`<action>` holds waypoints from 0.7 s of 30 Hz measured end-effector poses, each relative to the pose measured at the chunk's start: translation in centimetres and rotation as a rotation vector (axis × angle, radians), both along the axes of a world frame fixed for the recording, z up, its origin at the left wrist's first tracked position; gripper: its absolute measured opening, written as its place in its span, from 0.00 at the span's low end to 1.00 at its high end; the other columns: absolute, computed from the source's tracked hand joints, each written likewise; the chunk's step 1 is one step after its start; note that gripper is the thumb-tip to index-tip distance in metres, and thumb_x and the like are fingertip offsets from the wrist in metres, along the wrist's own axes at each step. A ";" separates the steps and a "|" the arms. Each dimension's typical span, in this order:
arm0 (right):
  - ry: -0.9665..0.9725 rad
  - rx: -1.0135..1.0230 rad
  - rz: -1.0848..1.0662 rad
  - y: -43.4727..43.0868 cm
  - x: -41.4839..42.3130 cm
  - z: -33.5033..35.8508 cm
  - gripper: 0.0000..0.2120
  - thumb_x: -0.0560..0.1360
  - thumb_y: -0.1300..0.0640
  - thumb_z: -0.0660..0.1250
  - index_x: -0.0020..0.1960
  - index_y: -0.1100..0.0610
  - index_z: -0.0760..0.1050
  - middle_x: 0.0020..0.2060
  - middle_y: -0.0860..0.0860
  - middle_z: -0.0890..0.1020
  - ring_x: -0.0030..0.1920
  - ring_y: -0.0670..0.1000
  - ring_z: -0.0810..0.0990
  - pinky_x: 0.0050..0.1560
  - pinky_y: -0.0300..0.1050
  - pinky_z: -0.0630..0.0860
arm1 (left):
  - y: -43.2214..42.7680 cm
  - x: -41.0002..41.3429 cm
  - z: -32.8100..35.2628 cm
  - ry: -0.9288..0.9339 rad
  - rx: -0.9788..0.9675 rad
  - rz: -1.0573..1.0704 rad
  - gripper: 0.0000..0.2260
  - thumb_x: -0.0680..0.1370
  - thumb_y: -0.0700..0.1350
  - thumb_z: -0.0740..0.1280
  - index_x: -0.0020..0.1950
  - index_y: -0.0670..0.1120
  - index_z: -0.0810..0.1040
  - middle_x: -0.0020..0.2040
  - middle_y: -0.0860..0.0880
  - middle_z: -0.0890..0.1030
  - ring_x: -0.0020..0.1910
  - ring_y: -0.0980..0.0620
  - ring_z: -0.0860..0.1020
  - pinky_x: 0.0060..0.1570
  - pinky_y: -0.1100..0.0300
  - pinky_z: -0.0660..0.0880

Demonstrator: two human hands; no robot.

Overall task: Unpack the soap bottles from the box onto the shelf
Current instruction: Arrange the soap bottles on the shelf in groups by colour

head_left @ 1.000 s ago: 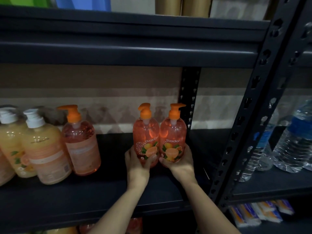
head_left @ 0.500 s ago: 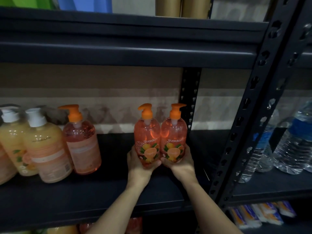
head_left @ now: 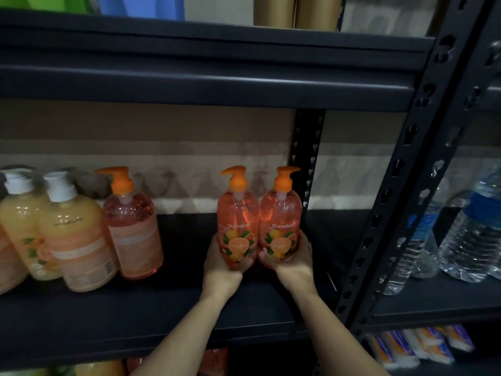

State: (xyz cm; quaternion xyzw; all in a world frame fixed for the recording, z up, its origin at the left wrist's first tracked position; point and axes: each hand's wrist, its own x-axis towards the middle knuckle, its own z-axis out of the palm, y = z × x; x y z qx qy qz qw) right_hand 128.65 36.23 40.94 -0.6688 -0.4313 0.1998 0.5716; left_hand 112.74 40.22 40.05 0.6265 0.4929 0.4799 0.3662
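Here, step in hand: judged to be the setting-down of two bottles on the dark metal shelf (head_left: 162,316)
Left hand (head_left: 225,263): fingers curled round the lower body of a clear orange plastic soap bottle with an orange pump (head_left: 237,213), upright, label forward
Right hand (head_left: 291,260): gripping likewise a second, matching orange pump bottle (head_left: 280,210), touching the first
Position: both bottles at the right end of the shelf, just beside the black perforated rear post (head_left: 306,158); bases hidden by the hands, so contact with the board cannot be told
Neighbours: a third orange-pump bottle (head_left: 132,229) and pale white-pump bottles (head_left: 73,240) stand well apart to the left
Good practice: lower both bases flat, keep the pair upright, then loosen each grip in turn so neither tips
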 end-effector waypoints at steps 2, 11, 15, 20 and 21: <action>0.009 0.004 -0.007 0.1 0.0 -0.1 0.49 0.58 0.52 0.84 0.73 0.50 0.64 0.64 0.50 0.70 0.62 0.48 0.72 0.62 0.43 0.71 | -0.2 0.1 0.2 -0.026 -0.002 0.002 0.34 0.64 0.46 0.82 0.65 0.57 0.70 0.55 0.63 0.77 0.52 0.64 0.76 0.46 0.74 0.69; 0.009 -0.006 -0.002 0.1 0.0 -0.2 0.47 0.57 0.52 0.84 0.72 0.47 0.66 0.63 0.48 0.72 0.61 0.48 0.73 0.64 0.49 0.73 | -1.1 0.3 1.0 -0.105 -0.010 -0.041 0.33 0.66 0.46 0.81 0.65 0.55 0.66 0.52 0.64 0.75 0.48 0.70 0.73 0.39 0.81 0.69; 0.000 -0.001 -0.015 0.1 0.0 0.0 0.46 0.59 0.53 0.83 0.71 0.47 0.66 0.61 0.47 0.71 0.59 0.47 0.73 0.62 0.46 0.72 | -1.2 0.3 1.5 -0.105 -0.027 -0.062 0.34 0.66 0.49 0.81 0.64 0.57 0.65 0.53 0.64 0.75 0.48 0.70 0.74 0.39 0.80 0.69; -0.024 -0.032 -0.023 0.3 -0.1 -0.4 0.46 0.57 0.47 0.83 0.71 0.45 0.66 0.61 0.46 0.73 0.60 0.48 0.75 0.64 0.51 0.75 | -0.9 0.2 1.3 -0.084 -0.059 -0.070 0.37 0.62 0.58 0.80 0.66 0.60 0.65 0.58 0.59 0.78 0.56 0.61 0.77 0.48 0.68 0.73; -0.038 -0.031 -0.023 0.4 -0.1 -0.3 0.46 0.57 0.45 0.82 0.71 0.45 0.66 0.61 0.47 0.74 0.60 0.48 0.76 0.63 0.51 0.76 | -0.8 0.0 1.4 -0.057 -0.080 -0.079 0.37 0.64 0.54 0.80 0.67 0.60 0.64 0.60 0.58 0.78 0.59 0.57 0.77 0.52 0.64 0.74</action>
